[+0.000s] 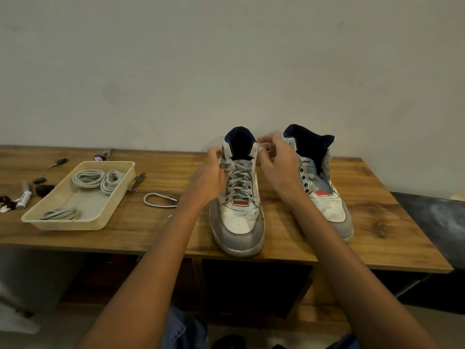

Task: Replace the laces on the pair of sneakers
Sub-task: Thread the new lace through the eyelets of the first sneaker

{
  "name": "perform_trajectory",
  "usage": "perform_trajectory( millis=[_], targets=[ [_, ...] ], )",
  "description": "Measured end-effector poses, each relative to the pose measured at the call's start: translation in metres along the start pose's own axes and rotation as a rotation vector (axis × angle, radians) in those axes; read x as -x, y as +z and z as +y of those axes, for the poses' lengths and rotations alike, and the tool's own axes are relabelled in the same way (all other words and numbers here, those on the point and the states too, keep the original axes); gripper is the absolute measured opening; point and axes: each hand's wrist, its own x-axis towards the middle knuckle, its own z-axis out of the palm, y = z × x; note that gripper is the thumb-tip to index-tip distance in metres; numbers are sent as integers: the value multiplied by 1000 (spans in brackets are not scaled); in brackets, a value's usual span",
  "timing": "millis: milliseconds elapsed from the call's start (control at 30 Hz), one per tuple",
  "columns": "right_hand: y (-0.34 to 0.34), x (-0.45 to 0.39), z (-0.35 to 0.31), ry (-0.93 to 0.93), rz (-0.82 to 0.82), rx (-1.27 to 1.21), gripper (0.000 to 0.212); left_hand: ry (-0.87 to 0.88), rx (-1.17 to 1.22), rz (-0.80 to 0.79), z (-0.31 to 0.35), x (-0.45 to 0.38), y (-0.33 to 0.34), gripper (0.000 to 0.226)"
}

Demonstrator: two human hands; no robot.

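Note:
Two white and grey high-top sneakers stand on the wooden table (pixel 377 222), toes toward me. The left sneaker (pixel 237 222) carries a grey lace (pixel 239 183) crossed through its eyelets. My left hand (pixel 210 177) pinches the lace at the upper left eyelets. At the top right of the collar, my right hand (pixel 275 162) pinches the other lace end. The right sneaker (pixel 327 197) has bare eyelets and an open tongue. A loose grey lace (pixel 159 199) lies on the table left of my left forearm.
A cream plastic tray (pixel 50 220) at the left holds three coiled grey laces (pixel 88 178). A marker (pixel 24 199), nail clippers (pixel 137 181), a small knife (pixel 59 162) and dark bits lie around it. The wall stands right behind the table.

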Motion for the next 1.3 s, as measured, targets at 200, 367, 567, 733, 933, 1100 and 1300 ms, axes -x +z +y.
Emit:
perform_trajectory(
  millis=[200,367,567,733,933,1100,1300],
  targets=[
    [-4,2,-7,74,-131,-116,11,-321,780,-107,22,-1,-43,11],
    [8,19,-49,178,-486,-320,33,-236,1718,-196,31,1,-72,18],
    [14,24,-62,250,-548,-446,31,-407,1501,172,27,-5,-65,37],
    [-35,-7,-36,305,-262,-455,22,-584,758,69,7,0,-59,30],
    [-39,-9,-30,278,-376,-305,14,-311,-152,170,12,5,-56,37],
    [-21,-3,-30,178,-323,-248,6,131,610,-28,54,7,-30,27],
    [-11,-2,-7,305,-45,-206,17,55,490,109,39,-2,-19,19]
  ],
)
